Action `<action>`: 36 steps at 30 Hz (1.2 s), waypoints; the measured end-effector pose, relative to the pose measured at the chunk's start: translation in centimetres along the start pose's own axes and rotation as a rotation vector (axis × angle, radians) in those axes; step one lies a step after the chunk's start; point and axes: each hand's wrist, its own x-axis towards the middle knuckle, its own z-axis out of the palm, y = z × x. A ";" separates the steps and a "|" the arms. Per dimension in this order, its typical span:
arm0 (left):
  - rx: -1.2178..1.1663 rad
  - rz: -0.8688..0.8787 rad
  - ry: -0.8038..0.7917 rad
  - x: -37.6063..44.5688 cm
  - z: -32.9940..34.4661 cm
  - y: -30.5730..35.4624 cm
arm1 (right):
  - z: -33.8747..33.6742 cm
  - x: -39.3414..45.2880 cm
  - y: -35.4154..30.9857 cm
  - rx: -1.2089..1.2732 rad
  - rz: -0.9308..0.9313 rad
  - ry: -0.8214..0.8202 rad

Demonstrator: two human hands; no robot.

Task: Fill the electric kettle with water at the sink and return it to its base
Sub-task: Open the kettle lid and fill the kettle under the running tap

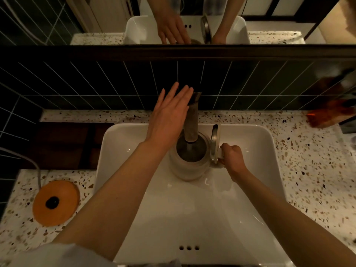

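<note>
A pale electric kettle (187,166) stands upright inside the white sink (250,151), its lid (214,143) flipped open to the right. The tap spout (191,120) reaches down over the kettle's open mouth. My right hand (232,160) is closed around the kettle's handle on its right side. With fingers spread, my left hand (169,116) hovers flat beside the top of the tap, holding nothing. The round orange kettle base (55,203) with a dark centre connector lies on the counter at the left, its cord running up and away.
The speckled terrazzo counter (308,170) surrounds the sink. A dark wooden board (63,145) lies left of the sink. Dark tiled wall and a mirror are behind the tap. An orange-brown object (327,114) sits at the far right of the counter.
</note>
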 end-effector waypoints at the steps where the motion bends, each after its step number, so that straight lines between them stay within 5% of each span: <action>1: 0.002 0.013 0.014 0.0 0.3 -0.2 | 0.0 -0.1 -0.1 0.003 -0.005 0.000; 10: -0.061 0.081 0.107 -0.8 1.0 -1.2 | -0.1 0.1 0.1 0.002 -0.005 0.001; 20: -0.194 -0.070 0.027 -2.8 1.7 -1.5 | 0.0 0.2 0.3 0.008 -0.012 -0.007; 23: -0.466 -0.322 0.123 -4.0 1.2 -0.7 | 0.0 0.3 0.3 0.012 -0.010 -0.009; 26: -0.725 -0.825 0.323 -6.5 1.3 0.2 | 0.0 0.2 0.4 0.008 -0.009 -0.008; 30: -1.066 -1.265 0.128 -9.2 3.2 0.7 | 0.1 0.1 0.2 0.019 0.002 0.005; 36: -1.367 -1.382 0.145 -10.0 4.5 1.8 | 0.0 -0.4 0.0 0.016 0.010 0.000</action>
